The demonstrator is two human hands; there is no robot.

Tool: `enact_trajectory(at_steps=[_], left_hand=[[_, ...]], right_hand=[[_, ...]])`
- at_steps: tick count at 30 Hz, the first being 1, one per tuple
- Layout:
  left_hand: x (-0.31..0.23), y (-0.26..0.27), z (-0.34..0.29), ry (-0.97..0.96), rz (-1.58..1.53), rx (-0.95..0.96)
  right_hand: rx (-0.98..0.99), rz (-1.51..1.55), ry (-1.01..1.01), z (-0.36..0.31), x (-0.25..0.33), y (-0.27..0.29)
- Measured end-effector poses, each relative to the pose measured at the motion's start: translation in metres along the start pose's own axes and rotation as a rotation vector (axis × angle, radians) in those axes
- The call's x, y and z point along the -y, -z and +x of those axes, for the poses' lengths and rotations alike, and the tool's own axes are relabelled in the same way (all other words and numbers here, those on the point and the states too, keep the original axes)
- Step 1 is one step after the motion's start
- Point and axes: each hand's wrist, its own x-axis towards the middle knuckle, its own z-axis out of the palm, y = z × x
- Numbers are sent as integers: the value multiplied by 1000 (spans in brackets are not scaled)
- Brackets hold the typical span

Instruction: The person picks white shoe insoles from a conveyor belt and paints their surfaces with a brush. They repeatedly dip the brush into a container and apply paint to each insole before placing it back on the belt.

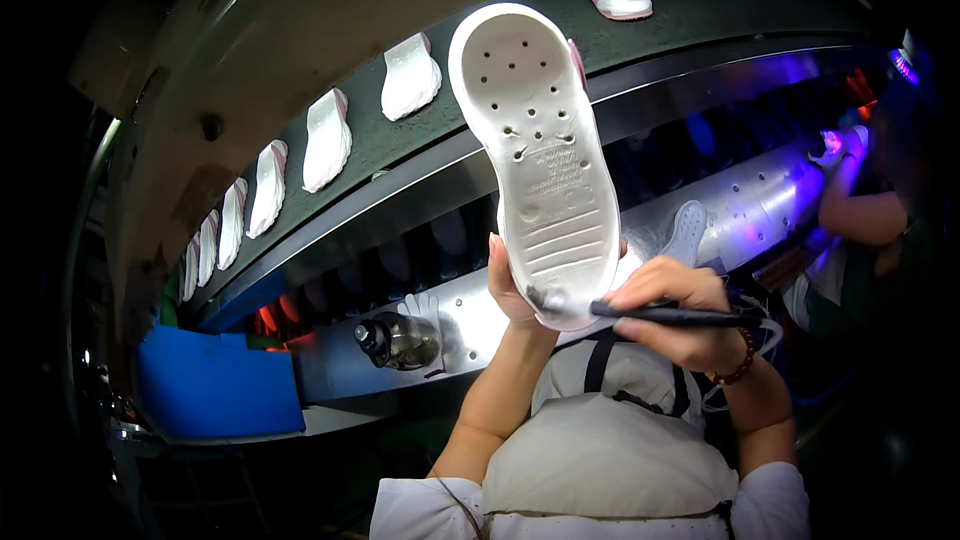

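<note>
A white shoe sole (553, 185) is held up in front of me, its recessed face toward me. It has small holes at the far end, ribs at the near end and a bit of pink on its right edge. My left hand (507, 285) grips the near end, its thumb on the left edge and its other fingers mostly hidden behind. In my right hand (685, 310) is a slim brush with a black handle (690, 317). Its pale, blurred tip meets the sole's near end, beside a greyish smear.
A dark green conveyor belt (365, 145) carries several white and pink soles (327, 140). Below it runs a metal ledge (480, 325) with a dark bottle (400, 340), a pale glove and a light perforated sole (687, 232). A blue box (215, 380) stands left; a co-worker's arm (865, 210) shows right.
</note>
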Motion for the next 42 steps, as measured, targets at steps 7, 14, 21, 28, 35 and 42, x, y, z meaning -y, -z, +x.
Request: enact_trajectory(at_steps=[7,14,21,28,35,42], left_hand=[[-10,4,7,30,186,-21],[-20,-5,13,361,468,-208],[-24,-8,25,771,242,-243],[-25,-29,26,969,806,-383],[-24,-26,27,998,1085,-428],[-32,-15,21,943,973,-367]], right_hand=[[119,10,55,11,1,27],[481,28,-40,27,-3,54],[595,72,-21,14,-6,63],[798,-96,-97,13,-7,81],[717,-194,-70,3,-15,93],[513,-87,-190,-7,-37,111]])
